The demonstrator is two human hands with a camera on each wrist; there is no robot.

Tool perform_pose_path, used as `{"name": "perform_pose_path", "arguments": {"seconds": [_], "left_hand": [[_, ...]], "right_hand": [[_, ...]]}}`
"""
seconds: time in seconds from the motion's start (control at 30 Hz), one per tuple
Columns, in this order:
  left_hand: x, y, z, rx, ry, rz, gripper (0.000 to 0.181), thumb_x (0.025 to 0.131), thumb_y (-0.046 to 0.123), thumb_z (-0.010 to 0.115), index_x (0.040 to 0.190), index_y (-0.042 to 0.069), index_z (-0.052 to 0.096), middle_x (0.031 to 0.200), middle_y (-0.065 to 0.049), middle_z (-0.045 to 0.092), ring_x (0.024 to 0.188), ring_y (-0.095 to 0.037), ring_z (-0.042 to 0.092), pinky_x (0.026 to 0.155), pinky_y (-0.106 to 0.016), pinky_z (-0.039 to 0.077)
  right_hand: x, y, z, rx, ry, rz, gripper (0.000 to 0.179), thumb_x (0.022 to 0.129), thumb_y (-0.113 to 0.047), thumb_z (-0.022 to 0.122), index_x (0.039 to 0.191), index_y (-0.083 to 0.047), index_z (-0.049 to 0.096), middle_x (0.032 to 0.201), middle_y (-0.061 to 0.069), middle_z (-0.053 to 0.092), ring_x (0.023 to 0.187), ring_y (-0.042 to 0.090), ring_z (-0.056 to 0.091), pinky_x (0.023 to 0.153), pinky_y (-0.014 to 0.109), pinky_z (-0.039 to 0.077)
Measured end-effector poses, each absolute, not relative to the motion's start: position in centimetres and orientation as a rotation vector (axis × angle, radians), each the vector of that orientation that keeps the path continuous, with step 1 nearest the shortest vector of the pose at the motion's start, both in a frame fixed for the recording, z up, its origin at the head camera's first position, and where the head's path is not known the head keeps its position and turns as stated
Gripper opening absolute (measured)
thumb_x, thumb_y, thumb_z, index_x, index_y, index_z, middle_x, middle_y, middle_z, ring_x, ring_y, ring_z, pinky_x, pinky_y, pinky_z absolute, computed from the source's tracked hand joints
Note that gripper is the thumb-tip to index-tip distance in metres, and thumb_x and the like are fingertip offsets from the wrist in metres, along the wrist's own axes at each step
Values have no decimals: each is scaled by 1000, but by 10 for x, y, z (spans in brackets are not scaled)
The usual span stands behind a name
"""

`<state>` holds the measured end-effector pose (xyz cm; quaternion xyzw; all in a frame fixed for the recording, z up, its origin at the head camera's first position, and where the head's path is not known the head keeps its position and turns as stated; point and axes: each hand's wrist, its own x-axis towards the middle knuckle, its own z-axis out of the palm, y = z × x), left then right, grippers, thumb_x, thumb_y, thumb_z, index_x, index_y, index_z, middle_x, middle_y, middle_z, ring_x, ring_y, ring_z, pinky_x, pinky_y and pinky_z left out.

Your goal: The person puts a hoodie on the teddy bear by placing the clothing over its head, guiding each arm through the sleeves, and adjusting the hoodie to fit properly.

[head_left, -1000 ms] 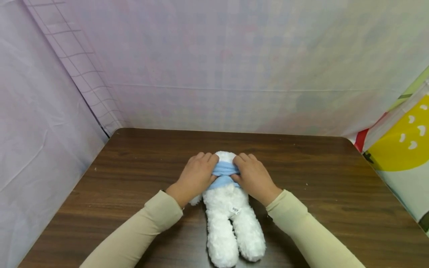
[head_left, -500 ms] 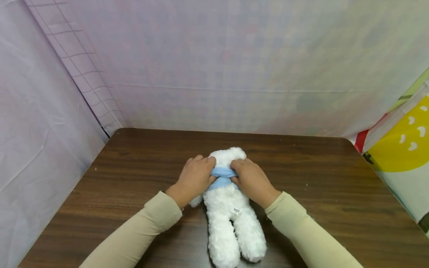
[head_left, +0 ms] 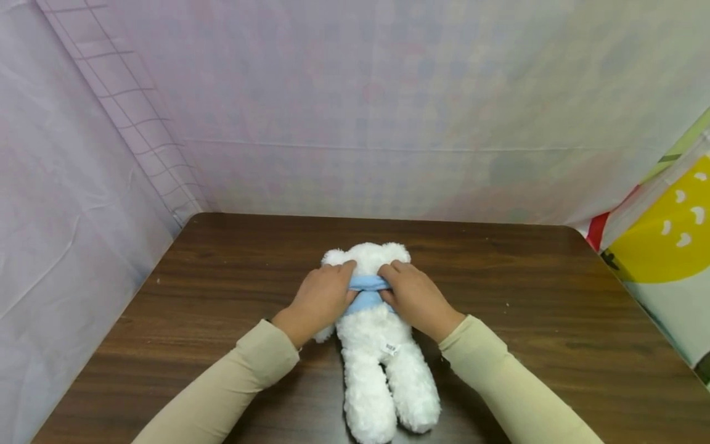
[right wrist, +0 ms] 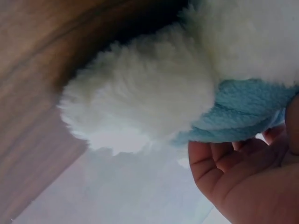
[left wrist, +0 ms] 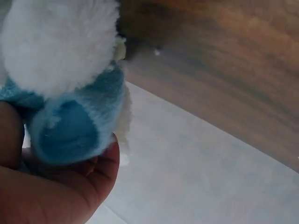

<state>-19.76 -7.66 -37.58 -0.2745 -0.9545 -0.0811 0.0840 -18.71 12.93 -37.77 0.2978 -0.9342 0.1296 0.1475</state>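
Observation:
A fluffy white plush toy (head_left: 374, 333) lies stretched out on the table, legs toward me, two round ears at the far end. Its face does not show. Around its upper body is a light blue fleece garment (head_left: 367, 301), bunched in a fold near the neck. My left hand (head_left: 323, 297) grips the garment's left side, fingers beyond the fold and thumb on the near side. On the right side, my right hand (head_left: 418, 299) holds it the same way. In the left wrist view, the blue fleece (left wrist: 70, 133) forms a rounded opening between thumb and fingers.
The brown wooden table (head_left: 222, 277) extends on both sides of the toy. Behind it hangs a pale checked curtain (head_left: 377, 123), with a white one (head_left: 66, 216) at the left. A cloth with a yellow print (head_left: 665, 228) hangs at the right.
The blue fold has come slightly toward me and narrowed. More of the white head and both ears now show beyond the hands. The legs have stayed nearly in place.

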Motion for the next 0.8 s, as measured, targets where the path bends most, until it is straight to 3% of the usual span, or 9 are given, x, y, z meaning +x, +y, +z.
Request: {"name": "perform_pose_path", "arguments": {"seconds": [0.1,0.17,0.27,0.43,0.53,0.67,0.8], "left_hand": [[-199,-82,-375,-809,-2817,-381,57,98,36,64,143,5,48,120,-12,60,105,-28,60,86,-41,52],[-199,-86,-372,-790,-2776,-499,56,97,36,65,142,8,50,122,-10,55,107,-26,57,87,-40,50],[-195,-94,-366,-795,-2670,-664,46,96,34,67,134,10,58,117,-7,53,102,-22,53,82,-38,49],[-180,-113,-363,-971,-2536,-719,21,95,27,68,104,8,70,98,-2,59,87,-18,54,75,-35,49],[-171,-123,-365,-1091,-2597,-688,35,94,36,69,112,6,71,105,-4,62,95,-18,58,83,-37,51],[-164,-125,-369,-1158,-2727,-676,67,89,50,70,135,2,58,129,-9,56,120,-23,53,100,-41,45],[-161,-117,-376,-1101,-2773,-662,72,85,50,75,135,2,56,131,-10,53,123,-25,50,101,-41,44]], "right_hand": [[-188,132,-377,816,-2690,461,22,94,-17,70,111,-5,62,95,5,56,75,16,53,66,34,48],[-188,135,-376,781,-2676,538,29,95,-21,70,116,-4,61,102,7,56,76,16,53,67,35,49],[-186,140,-370,740,-2591,630,33,95,-24,70,116,-2,59,108,11,55,81,20,53,69,38,48],[-170,146,-359,827,-2410,743,16,91,-14,74,97,-6,62,95,6,57,82,20,54,71,38,48],[-158,146,-358,963,-2477,718,19,91,-20,74,102,-8,64,100,2,59,90,19,57,77,38,51],[-148,143,-362,1042,-2672,579,52,90,-36,74,129,-5,60,126,7,54,117,22,51,94,42,48],[-146,140,-366,1057,-2741,519,63,84,-32,78,136,-4,55,135,11,48,127,27,44,101,44,44]]}}
